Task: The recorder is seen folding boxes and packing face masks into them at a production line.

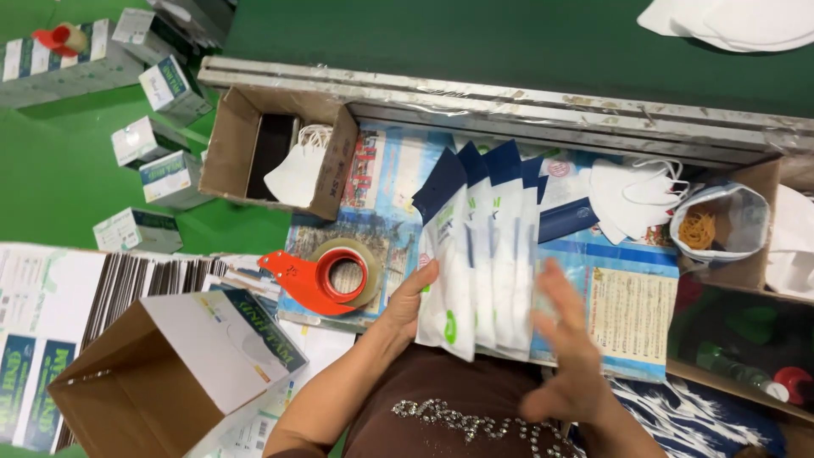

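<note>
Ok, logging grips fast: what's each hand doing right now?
Left hand: closed on the fanned stack of white pouches, holding it.
Right hand: open, fingers spread, blurred, at the stack's right edge; contact cannot be told.

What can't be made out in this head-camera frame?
- Right hand: motion-blurred; its grip is unreadable.
- Pouches, fanned in left hand: overlapping, exact count unclear.
- Cardboard box: its walls hide most contents beside the mask.
- Bottles: cut off by the frame's edge.
</note>
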